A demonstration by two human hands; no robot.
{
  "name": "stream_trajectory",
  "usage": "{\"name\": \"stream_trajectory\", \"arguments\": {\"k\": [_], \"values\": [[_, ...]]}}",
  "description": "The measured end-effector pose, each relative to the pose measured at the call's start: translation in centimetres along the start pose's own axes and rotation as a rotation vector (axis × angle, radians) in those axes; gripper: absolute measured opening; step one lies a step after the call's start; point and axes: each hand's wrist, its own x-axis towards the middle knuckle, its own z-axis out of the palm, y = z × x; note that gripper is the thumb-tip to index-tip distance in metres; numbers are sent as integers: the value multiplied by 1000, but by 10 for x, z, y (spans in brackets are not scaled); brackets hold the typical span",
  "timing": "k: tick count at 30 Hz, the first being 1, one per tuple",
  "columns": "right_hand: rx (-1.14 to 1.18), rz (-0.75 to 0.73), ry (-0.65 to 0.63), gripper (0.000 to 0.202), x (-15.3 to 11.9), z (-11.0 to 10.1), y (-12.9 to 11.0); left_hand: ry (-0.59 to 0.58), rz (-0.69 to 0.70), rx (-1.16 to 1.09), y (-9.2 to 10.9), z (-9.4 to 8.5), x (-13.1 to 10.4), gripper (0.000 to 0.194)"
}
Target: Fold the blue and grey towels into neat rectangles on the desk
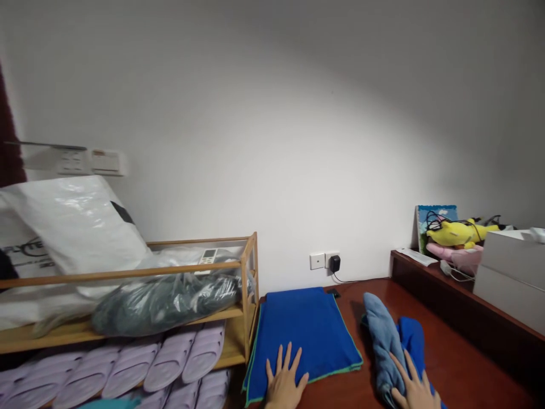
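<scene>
Facing me is a plain pale wall (281, 142) that fills the upper frame, a pool of light brightening its middle and fading to grey shadow toward the upper right. Two small white wall plates (317, 261) sit low on it, right of centre; a pair of blurrier switch plates (105, 163) shows at left. A light wooden rack (246, 309) stands lower left, beside the glossy reddish-brown bench (460, 369), with a raised ledge (443, 301) along the right.

single view from head, facing nearby wall (276, 142), looking forward-down over left hand (284, 386), right hand (417, 391)
</scene>
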Motion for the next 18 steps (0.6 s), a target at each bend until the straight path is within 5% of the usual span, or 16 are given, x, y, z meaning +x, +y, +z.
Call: {"name": "stream_trajectory", "arguments": {"k": [9,14,18], "values": [[-396,-100,29,58,45,26,35,-100,21,-38,4,1,-21,71],[-466,-262,135,54,43,10,40,-134,52,-120,-1,6,-47,72],[-345,-479,136,51,15,-7,22,-199,171,-266,-6,5,-73,66]]}}
